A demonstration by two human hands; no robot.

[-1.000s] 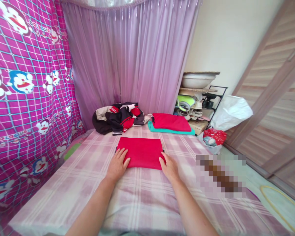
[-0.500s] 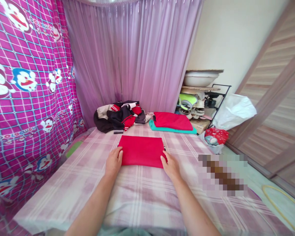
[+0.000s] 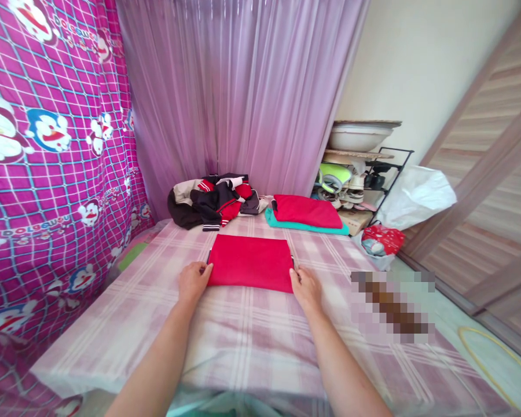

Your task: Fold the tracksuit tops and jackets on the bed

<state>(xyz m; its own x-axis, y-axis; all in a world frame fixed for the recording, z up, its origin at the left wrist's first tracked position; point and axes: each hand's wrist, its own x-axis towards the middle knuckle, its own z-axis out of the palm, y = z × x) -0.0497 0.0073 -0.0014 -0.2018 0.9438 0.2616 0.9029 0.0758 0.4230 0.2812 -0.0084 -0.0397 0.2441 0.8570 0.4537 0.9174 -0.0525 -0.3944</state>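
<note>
A folded red garment (image 3: pixel 252 262) lies as a flat rectangle on the plaid bedsheet (image 3: pixel 247 341), with dark and white trim showing at its two sides. At its left edge, my left hand (image 3: pixel 194 280) is closed, thumb on top and fingers curled at the side. My right hand (image 3: pixel 306 286) pinches the right edge in the same way, the fingertips partly hidden. Behind it, another folded red garment (image 3: pixel 308 211) rests on a folded teal one (image 3: pixel 304 227). To their left is a loose heap of dark, red and beige clothes (image 3: pixel 217 200).
Purple curtains (image 3: pixel 243 98) hang behind the bed, and a pink patterned cloth (image 3: pixel 56 174) hangs at the left. At the right stand a shoe rack (image 3: pixel 393 179) with a basin (image 3: pixel 362 138) on top, a white bag (image 3: pixel 421 194) and a red bag (image 3: pixel 382 239). A blurred patch covers the bed's right edge.
My hands have shifted from resting on the garment's near corners to gripping its side edges, the fingers now curled. The view has tilted slightly.
</note>
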